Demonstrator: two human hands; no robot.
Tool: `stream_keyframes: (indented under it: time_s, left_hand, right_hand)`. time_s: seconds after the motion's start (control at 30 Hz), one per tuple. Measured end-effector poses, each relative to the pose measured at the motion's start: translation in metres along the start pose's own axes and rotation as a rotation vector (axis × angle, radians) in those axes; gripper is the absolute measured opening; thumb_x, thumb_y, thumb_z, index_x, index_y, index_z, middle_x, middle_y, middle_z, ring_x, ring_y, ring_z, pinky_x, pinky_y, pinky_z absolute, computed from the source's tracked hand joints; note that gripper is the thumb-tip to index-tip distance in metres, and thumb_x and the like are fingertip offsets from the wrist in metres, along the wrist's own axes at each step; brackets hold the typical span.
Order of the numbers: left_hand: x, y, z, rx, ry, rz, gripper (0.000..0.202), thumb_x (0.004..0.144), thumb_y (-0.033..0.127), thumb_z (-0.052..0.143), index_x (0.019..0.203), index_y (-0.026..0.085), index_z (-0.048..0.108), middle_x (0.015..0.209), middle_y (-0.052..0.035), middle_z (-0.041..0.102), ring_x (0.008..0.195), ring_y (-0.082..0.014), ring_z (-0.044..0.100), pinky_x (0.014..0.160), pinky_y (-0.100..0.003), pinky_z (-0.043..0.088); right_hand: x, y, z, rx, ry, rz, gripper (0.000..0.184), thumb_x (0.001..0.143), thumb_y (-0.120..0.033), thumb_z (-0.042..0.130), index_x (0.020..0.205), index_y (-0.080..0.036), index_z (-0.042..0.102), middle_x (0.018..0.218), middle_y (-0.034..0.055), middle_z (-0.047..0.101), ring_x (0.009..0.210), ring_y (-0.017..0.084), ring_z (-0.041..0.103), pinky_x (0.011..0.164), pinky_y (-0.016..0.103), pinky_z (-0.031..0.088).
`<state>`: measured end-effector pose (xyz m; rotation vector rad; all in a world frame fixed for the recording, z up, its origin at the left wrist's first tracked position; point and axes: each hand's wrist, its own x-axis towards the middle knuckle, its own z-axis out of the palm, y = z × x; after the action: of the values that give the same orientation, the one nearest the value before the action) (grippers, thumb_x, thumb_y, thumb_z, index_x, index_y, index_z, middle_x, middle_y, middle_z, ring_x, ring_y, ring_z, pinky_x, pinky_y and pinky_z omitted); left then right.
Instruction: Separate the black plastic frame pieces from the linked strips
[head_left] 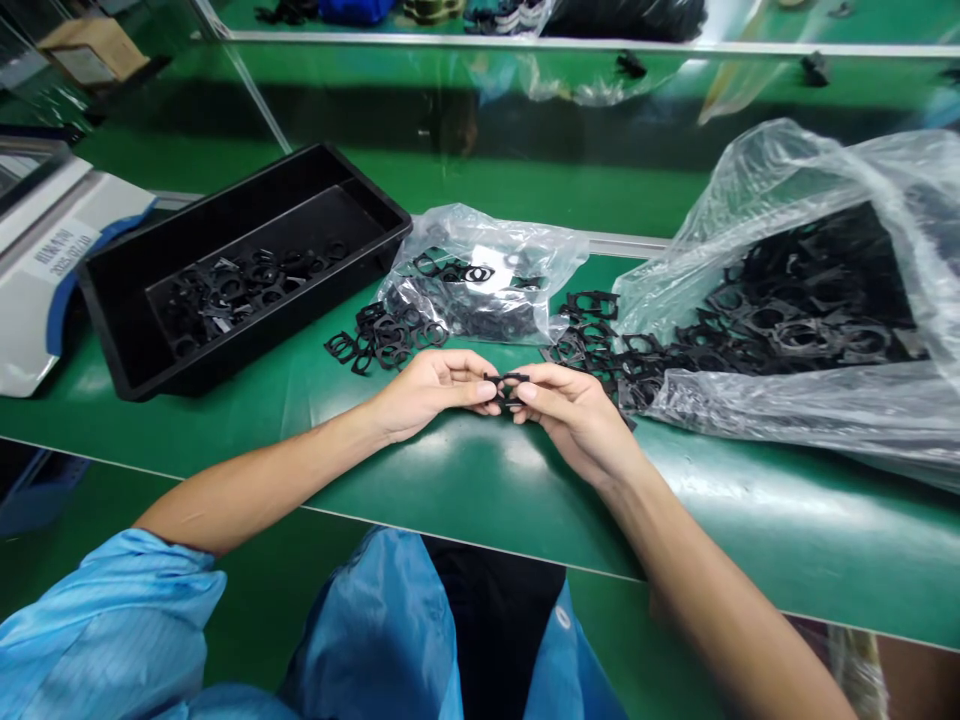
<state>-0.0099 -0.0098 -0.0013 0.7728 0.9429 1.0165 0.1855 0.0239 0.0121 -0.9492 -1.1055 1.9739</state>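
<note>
My left hand [442,388] and my right hand [564,405] meet above the front of the green table. Between their fingertips they pinch small black plastic parts [508,378], one edge from each side. Fingers cover much of what is held, so I cannot tell whether it is one part or two pressed together. Just behind my left hand lies a small pile of black double-ring parts [390,335]. Beyond my right hand, loose black frame parts [592,340] spread across the table toward a large clear plastic bag [757,395] holding many more of them.
A black tray [315,180] with black parts in it stands at the back left, beside a white and blue device [56,250]. A smaller clear bag [525,250] of black rings lies in the middle. Behind runs a shelf edge [480,40].
</note>
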Motion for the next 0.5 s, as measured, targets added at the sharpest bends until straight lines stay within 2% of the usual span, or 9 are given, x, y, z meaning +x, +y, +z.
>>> stream_keyframes:
  time_s: [0.1, 0.2, 0.5]
  left_hand:
    - [0.0005, -0.0003, 0.0013, -0.02, 0.046, 0.039, 0.04, 0.063, 0.038, 0.095, 0.085, 0.012, 0.074, 0.077, -0.0031, 0.077, 0.067, -0.014, 0.075, 0.071, -0.025, 0.061]
    - [0.0007, -0.0001, 0.0019, -0.032, 0.07, 0.061, 0.039, 0.063, 0.038, 0.095, 0.084, 0.013, 0.074, 0.078, -0.0032, 0.078, 0.067, -0.0129, 0.075, 0.069, -0.023, 0.061]
    - [0.0006, 0.0005, 0.0013, -0.014, 0.026, 0.05, 0.044, 0.063, 0.042, 0.095, 0.087, 0.013, 0.073, 0.084, -0.0049, 0.079, 0.068, -0.0146, 0.075, 0.072, -0.027, 0.061]
  right_hand:
    - [-0.0003, 0.0001, 0.0007, -0.021, 0.037, -0.01, 0.029, 0.062, -0.038, 0.094, 0.082, -0.021, 0.081, 0.082, 0.0021, 0.077, 0.068, 0.012, 0.065, 0.063, 0.025, 0.055]
    - [-0.0014, -0.0009, 0.0012, -0.109, 0.059, -0.027, 0.031, 0.064, -0.044, 0.093, 0.077, -0.019, 0.08, 0.072, 0.0019, 0.073, 0.064, 0.012, 0.063, 0.063, 0.026, 0.055]
    - [-0.0035, -0.0032, 0.0013, -0.155, 0.007, -0.065, 0.037, 0.066, -0.051, 0.091, 0.067, -0.019, 0.074, 0.068, 0.0015, 0.069, 0.062, 0.013, 0.062, 0.064, 0.028, 0.055]
